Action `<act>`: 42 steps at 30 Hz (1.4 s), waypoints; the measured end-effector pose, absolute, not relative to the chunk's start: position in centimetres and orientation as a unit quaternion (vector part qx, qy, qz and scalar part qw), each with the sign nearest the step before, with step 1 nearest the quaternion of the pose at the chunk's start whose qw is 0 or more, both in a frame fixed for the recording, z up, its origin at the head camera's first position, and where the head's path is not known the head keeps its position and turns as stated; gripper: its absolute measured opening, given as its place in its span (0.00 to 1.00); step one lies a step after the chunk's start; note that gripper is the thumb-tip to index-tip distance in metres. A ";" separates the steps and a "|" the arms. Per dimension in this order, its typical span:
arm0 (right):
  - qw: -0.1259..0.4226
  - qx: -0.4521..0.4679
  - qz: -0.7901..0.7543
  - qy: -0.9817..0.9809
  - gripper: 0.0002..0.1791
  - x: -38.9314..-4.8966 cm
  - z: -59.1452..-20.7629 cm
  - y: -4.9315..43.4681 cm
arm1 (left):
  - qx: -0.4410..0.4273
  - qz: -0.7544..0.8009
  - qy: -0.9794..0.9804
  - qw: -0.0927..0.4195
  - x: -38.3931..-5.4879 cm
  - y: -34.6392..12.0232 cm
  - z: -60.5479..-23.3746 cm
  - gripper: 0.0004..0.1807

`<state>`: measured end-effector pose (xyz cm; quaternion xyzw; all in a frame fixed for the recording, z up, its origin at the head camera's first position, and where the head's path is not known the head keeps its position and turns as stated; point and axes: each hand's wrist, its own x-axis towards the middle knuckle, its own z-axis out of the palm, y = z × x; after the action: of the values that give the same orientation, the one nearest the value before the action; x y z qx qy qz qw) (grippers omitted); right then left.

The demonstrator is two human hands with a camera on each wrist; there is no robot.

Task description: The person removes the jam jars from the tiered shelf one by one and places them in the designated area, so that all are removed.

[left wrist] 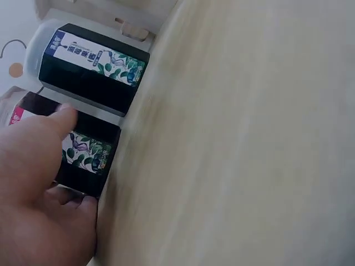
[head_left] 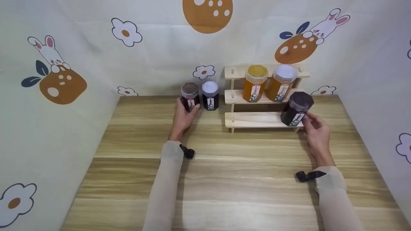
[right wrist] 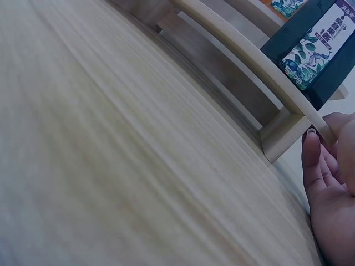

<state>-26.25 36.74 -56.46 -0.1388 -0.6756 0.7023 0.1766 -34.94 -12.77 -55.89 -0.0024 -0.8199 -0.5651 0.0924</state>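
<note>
Head view: left hand point(head_left: 183, 119) curled round brown-lidded jar point(head_left: 190, 98); right hand point(head_left: 318, 132) was at shelf point(head_left: 257, 119), grip unclear to me. Jar seemed stiff, weighty, slick; best held mid-side.

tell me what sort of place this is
Probably a small tabletop staging area indoors, though the room beyond isn't visible. A wood-grain table is enclosed by a cartoon rabbit-and-flower backdrop, and a little wooden shelf displays lidded jars.

There are three dark jars point(head_left: 210, 100), two orange jars point(head_left: 249, 89) and one wooden rack point(head_left: 253, 119).
</note>
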 end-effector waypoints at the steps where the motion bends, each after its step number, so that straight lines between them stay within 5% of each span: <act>1: 0.176 -0.141 0.701 -0.677 0.15 -26.2 -56.4 36.8 | 0.002 -0.569 -0.817 0.093 -34.9 -12.7 -55.8 0.45; 6: 0.176 -0.131 0.701 -0.679 0.12 -25.9 -55.8 36.8 | 0.047 -0.590 -0.791 0.154 -34.3 -12.2 -53.8 0.51; 12: 0.179 -0.122 0.704 -0.676 0.10 -25.6 -54.9 36.5 | 0.013 -0.611 -0.724 0.320 -33.4 -9.2 -49.3 0.30; 15: 0.180 -0.132 0.703 -0.675 0.11 -25.8 -55.3 36.7 | -0.057 -0.609 -0.712 0.344 -32.7 -6.4 -48.0 0.21; 32: 0.174 -0.138 0.692 -0.687 0.16 -26.3 -56.4 36.9 | -0.270 -0.613 -0.682 0.293 -28.7 7.5 -47.6 0.09; 42: 0.173 -0.145 0.698 -0.680 0.15 -26.5 -56.4 36.8 | -0.282 -0.601 -0.733 0.151 -28.3 14.1 -49.3 0.19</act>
<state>-26.52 36.80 -56.42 -0.1454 -0.6797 0.6977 0.1731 -28.32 14.13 -49.28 -0.2818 -0.7328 -0.6006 0.1511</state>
